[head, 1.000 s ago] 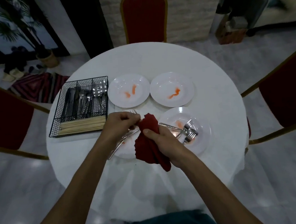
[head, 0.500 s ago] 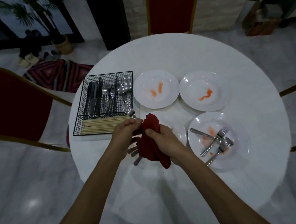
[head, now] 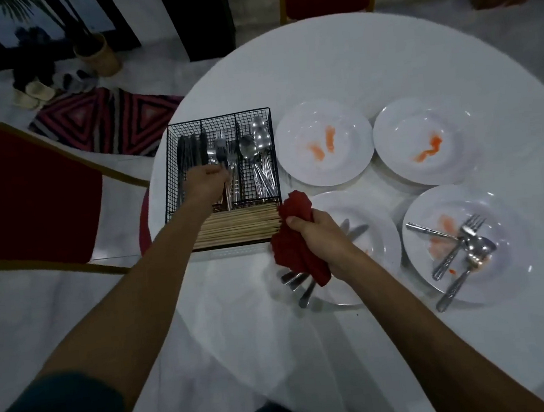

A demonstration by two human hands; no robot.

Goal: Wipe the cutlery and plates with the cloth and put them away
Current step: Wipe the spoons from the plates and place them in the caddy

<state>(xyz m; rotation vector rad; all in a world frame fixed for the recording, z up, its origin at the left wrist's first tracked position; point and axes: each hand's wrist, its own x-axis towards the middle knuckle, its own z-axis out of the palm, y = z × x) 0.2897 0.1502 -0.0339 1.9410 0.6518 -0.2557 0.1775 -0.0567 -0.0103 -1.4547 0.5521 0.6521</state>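
White plates (head: 349,125) number four; one red cloth (head: 295,240).

Black wire-mesh caddy (head: 218,115), shiny metal cutlery (head: 247,146), glossy white plates (head: 321,114), red cloth (head: 295,240), matt tablecloth (head: 349,59)

Red cloth (head: 295,233) bunched over near plate (head: 380,238); fork (head: 222,147), seemingly, in caddy (head: 186,127) middle compartment; far plates (head: 351,151) sauce-smeared.

No writing, label, brand, number or sign can be read anywhere, whether on the plates (head: 295,170), the wire cutlery basket (head: 169,182), the red cloth (head: 298,246) or the white tablecloth (head: 349,59).
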